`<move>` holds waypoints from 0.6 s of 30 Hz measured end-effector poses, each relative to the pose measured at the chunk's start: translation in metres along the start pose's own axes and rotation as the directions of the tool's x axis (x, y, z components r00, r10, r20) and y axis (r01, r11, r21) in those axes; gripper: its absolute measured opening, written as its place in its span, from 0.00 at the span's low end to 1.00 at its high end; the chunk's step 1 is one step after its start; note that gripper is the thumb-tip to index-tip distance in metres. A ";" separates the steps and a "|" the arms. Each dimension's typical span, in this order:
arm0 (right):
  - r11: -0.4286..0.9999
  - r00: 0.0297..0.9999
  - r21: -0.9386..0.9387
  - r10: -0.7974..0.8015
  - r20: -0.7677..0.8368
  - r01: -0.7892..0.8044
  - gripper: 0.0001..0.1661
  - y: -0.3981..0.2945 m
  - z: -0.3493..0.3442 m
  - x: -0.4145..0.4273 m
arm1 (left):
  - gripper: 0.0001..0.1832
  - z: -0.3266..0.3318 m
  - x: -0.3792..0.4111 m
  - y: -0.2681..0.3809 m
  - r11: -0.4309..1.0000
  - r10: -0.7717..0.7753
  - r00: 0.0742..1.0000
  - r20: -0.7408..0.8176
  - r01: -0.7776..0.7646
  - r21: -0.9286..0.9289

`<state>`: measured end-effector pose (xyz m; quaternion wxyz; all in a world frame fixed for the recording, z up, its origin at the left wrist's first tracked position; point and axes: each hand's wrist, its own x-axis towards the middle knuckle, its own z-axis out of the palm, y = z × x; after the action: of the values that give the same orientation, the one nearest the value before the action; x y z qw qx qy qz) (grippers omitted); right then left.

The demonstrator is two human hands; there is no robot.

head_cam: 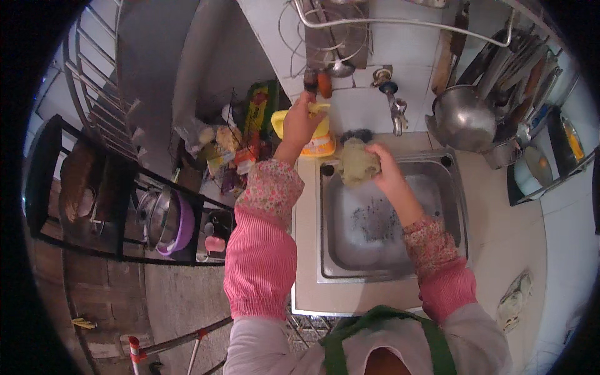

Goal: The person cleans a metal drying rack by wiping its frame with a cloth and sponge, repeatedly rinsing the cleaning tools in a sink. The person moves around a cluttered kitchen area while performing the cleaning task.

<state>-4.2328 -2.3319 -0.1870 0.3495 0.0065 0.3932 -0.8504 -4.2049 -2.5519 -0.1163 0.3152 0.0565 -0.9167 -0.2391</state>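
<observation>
My right hand (387, 169) grips a bunched pale green cloth (358, 161) above the back left corner of a stainless steel sink (323, 243). The sink's basin holds cloudy, whitish water with dark specks. Farther left, my left hand (302, 121) is stretched over a yellow plastic container (318, 144) with an orange and white label, which stands behind the sink's corner. The hand hides part of the container, and whether its fingers close on it cannot be made out. A metal tap (397, 112) projects from the tiled wall.
Pots (464, 117) and utensils hang at the right wall, above a bowl (533, 171) on a rack. A wire rail (403, 21) crosses overhead. Packets (229, 159) lie left of the counter (501, 225). A black shelf (161, 258) holds a purple basin (183, 225). A crumpled bag (514, 300) lies at right.
</observation>
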 end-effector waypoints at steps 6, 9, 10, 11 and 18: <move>0.997 0.995 0.065 0.048 -0.091 -0.042 0.09 0.000 -0.011 -0.012 | 0.13 0.004 -0.014 -0.003 0.993 0.034 0.999 -0.025 -0.031 0.114; 1.000 0.992 -0.013 0.021 -0.125 -0.023 0.07 0.002 -0.018 -0.030 | 0.08 -0.006 -0.034 -0.013 0.982 0.007 0.999 0.037 -0.014 0.186; 0.999 0.994 -0.036 0.031 -0.103 -0.035 0.07 0.003 -0.020 -0.036 | 0.09 -0.019 -0.039 -0.022 0.983 0.063 0.997 0.049 -0.071 0.171; 0.997 0.996 -0.060 0.043 -0.081 -0.048 0.07 0.005 -0.020 -0.042 | 0.10 -0.035 -0.046 -0.031 0.980 0.118 0.991 0.060 -0.126 0.154; 0.981 0.984 -0.092 0.173 0.032 -0.169 0.05 0.019 0.000 -0.079 | 0.13 -0.119 -0.109 0.038 0.976 0.124 0.949 0.289 -0.169 0.137</move>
<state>-4.1615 -2.2935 -0.1774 0.4290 0.0075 0.4216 -0.7989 -4.0444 -2.5387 -0.0767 0.1945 -0.0210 -0.9697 -0.1460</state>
